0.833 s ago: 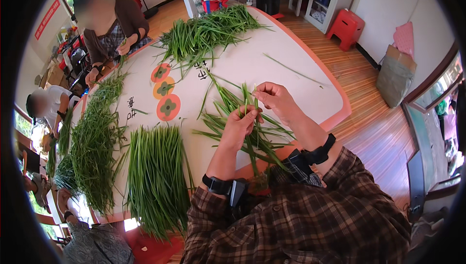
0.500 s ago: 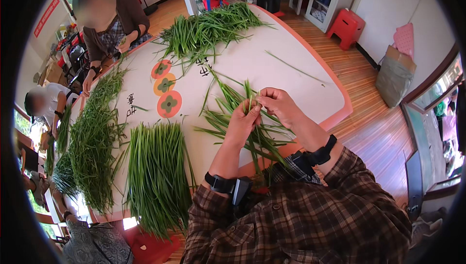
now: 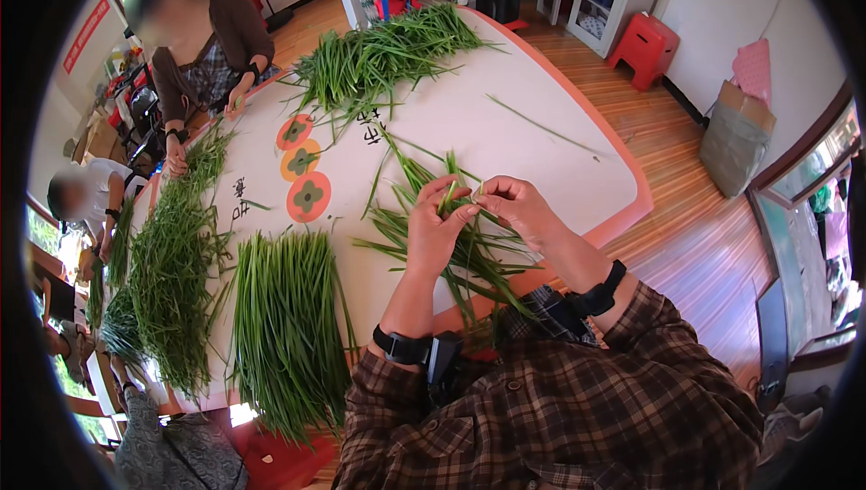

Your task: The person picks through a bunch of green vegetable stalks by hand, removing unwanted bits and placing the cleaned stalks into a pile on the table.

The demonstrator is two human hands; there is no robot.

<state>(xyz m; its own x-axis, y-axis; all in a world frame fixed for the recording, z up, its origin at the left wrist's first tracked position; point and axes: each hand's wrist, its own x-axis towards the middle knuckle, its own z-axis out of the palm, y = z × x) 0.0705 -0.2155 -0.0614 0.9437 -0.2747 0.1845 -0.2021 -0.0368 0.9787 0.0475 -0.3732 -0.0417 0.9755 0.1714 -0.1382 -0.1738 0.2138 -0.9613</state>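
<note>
Green stalks (image 3: 390, 223), loose and crossing one another, lie on the pale worktop (image 3: 532, 156) in front of the wearer, spreading out beneath and around both hands. On my remote feed the left hand (image 3: 433, 224) has its fingers closed in a light pinch on a stalk, its pale end showing between index finger and thumb. The right hand (image 3: 521, 206) has thumb and forefinger drawn together at a small pale tip; I cannot tell whether that tip belongs to the same stalk, nor whether the two hands touch. Change noted: the right hand has dropped from just above the left to nearly level with it, and the left fingers look more spread than half a second ago. I read this as fine handling of one stalk at a time, with the loose pile much as it was. The combed bundle (image 3: 287, 310) to the left looks unchanged, as do the tangled heap (image 3: 176, 283) beyond it and the far heap (image 3: 388, 57). Across the worktop, a co-worker (image 3: 216, 53) has lowered one hand (image 3: 239, 98) a little; the piece in hand here looks unfinished to me.
</note>
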